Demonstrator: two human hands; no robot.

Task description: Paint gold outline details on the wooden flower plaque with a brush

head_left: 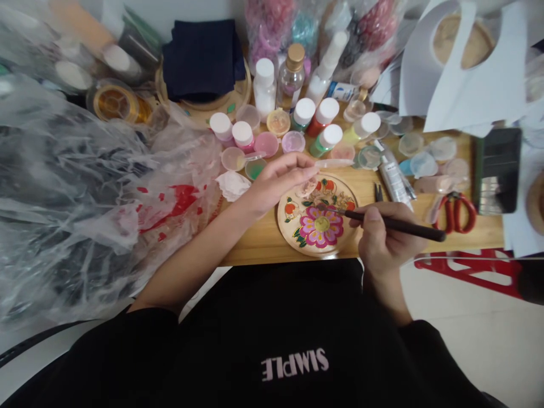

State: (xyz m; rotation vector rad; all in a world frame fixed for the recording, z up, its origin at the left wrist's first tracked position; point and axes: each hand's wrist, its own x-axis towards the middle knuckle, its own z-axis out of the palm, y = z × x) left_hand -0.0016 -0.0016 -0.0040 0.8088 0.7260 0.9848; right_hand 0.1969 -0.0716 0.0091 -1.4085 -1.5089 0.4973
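Note:
A round wooden plaque (284, 233) lies at the table's front edge, bearing a pink flower, orange fruits and green leaves outlined in gold. My right hand (385, 241) is closed around a slim dark-handled tool (397, 225); its thin tip reaches left to the flower's upper edge. Whether that tip is a brush or a small scoop is unclear. Above the plaque, my left hand (280, 178) pinches a small translucent plastic cup (307, 187) with pinkish-beige contents. A pale clear strip (334, 163), perhaps its lid, sticks out to the right of the fingertips. My fingers partly cover the cup.
Behind the plaque stand several white-capped paint bottles (304, 110) and small open cups (267, 144). A metal tube (393, 173) and red-handled pliers (455, 212) lie to the right, near a dark phone-like slab (498, 170). Crumpled clear plastic (102, 209) fills the left.

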